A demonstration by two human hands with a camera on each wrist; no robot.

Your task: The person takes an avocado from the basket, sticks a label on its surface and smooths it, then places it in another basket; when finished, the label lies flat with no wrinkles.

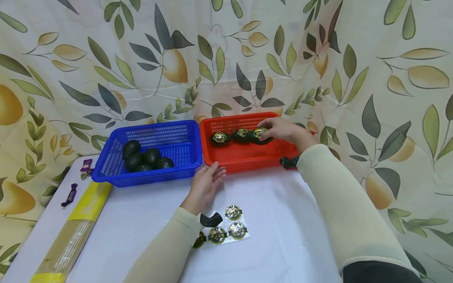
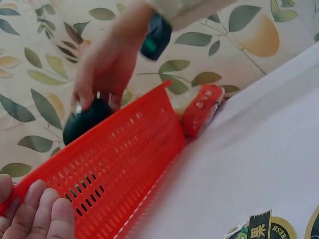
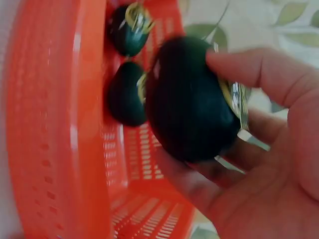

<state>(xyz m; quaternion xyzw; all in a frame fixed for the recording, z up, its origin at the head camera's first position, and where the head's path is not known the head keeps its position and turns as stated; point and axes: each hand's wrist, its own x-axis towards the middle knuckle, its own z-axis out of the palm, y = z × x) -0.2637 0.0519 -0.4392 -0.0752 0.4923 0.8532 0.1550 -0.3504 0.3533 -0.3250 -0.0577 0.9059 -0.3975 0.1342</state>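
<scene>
The perforated red plastic basket and the perforated blue plastic basket look smooth and slightly glossy; the dark green avocado in the right hand's grip has a matt, finely pebbled skin and carries a shiny foil-like round sticker; the sheet of glossy gold round stickers lies on the matt white cloth-covered tabletop; the leaf-printed cloth backdrop hangs soft and matt.

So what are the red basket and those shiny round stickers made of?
The red basket looks like moulded plastic: smooth, slightly glossy walls pierced with even rows of slots. The round stickers on the table seem to be metallic foil on a clear backing sheet, since they glint gold and silver. The avocado the right hand holds carries one too.
</scene>
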